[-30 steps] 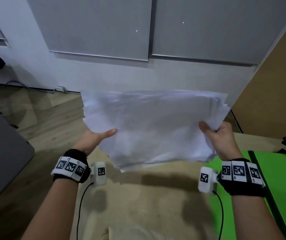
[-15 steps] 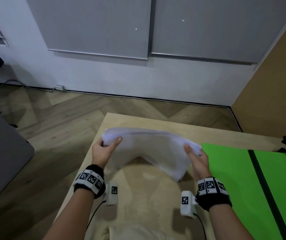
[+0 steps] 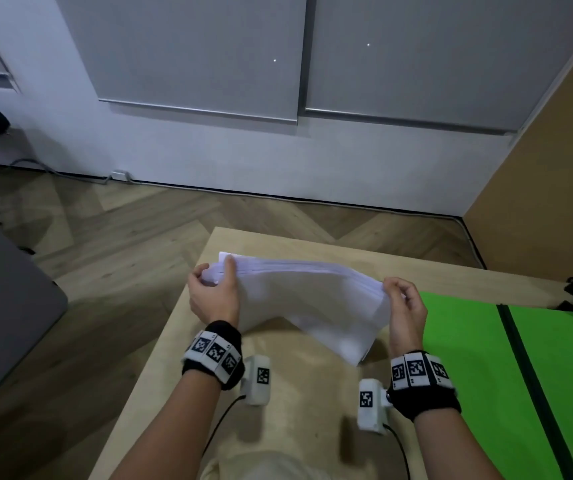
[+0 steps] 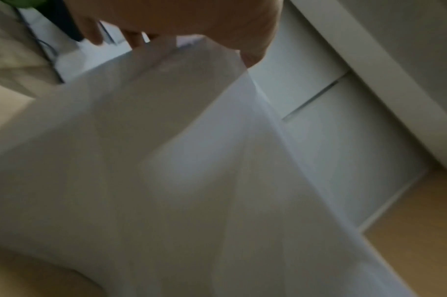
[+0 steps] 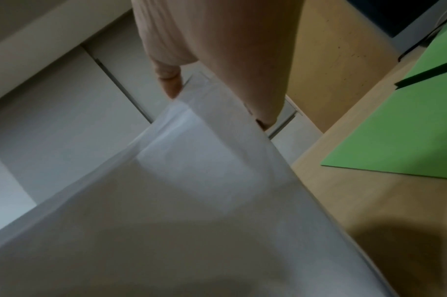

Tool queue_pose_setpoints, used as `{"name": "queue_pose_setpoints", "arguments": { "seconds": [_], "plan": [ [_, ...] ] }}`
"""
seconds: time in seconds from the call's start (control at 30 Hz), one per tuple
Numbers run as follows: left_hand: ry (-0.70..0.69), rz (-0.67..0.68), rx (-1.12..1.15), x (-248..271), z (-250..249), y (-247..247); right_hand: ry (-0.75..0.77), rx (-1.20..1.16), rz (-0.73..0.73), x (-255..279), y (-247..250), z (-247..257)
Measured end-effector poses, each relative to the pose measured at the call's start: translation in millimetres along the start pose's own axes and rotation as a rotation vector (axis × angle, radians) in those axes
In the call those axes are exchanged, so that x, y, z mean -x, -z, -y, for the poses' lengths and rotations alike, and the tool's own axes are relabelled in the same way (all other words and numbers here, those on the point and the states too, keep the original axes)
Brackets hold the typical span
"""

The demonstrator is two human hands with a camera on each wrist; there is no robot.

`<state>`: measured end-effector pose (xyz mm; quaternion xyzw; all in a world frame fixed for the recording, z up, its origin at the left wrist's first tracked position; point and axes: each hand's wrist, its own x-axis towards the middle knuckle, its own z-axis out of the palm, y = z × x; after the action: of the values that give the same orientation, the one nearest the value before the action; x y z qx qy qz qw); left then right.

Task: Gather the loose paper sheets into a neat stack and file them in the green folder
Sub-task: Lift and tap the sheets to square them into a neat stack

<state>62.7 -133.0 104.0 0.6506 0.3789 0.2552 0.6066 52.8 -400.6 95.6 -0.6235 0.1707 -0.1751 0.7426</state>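
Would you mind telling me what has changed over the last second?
Both hands, left and right, brought the paper stack down from chest height to the table, standing it on edge. They still grip its ends. The green folder stayed put.

From my feed, a pale wooden counter [image 3: 278, 420] sits on a herringbone wood floor [image 3: 112, 244]. Past it I see a white wall [image 3: 243, 164] with two grey panels [image 3: 191, 53] hung side by side, and a dark cable [image 3: 53, 172] running along the skirting. A tan board [image 3: 548, 161] stands far right, a grey slab [image 3: 4, 299] far left. The light is dim.
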Motion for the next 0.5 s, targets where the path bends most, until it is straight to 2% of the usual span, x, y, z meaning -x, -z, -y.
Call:
{"name": "queue_pose_setpoints", "arguments": {
  "seconds": [0.07, 0.13, 0.2, 0.27, 0.33, 0.5],
  "plan": [
    [0.042, 0.078, 0.057, -15, 9, 3, -0.043, 0.048, 0.118, 0, 7, -5],
    [0.063, 0.276, 0.11, -24, 12, 8, -0.099, 0.158, 0.233, 1, 10, -12],
    [0.039, 0.476, 0.101, -26, 8, 11, -0.122, 0.221, 0.205, 3, 9, -18],
    [-0.03, 0.575, 0.053, -24, 2, 13, -0.12, 0.228, 0.126, 2, 5, -20],
    [-0.096, 0.56, 0.045, -19, -2, 14, -0.112, 0.208, 0.108, 0, 1, -14],
    [-0.123, 0.343, 0.239, -4, -7, 15, -0.016, 0.12, 0.225, 5, 1, 6]
  ]
}}
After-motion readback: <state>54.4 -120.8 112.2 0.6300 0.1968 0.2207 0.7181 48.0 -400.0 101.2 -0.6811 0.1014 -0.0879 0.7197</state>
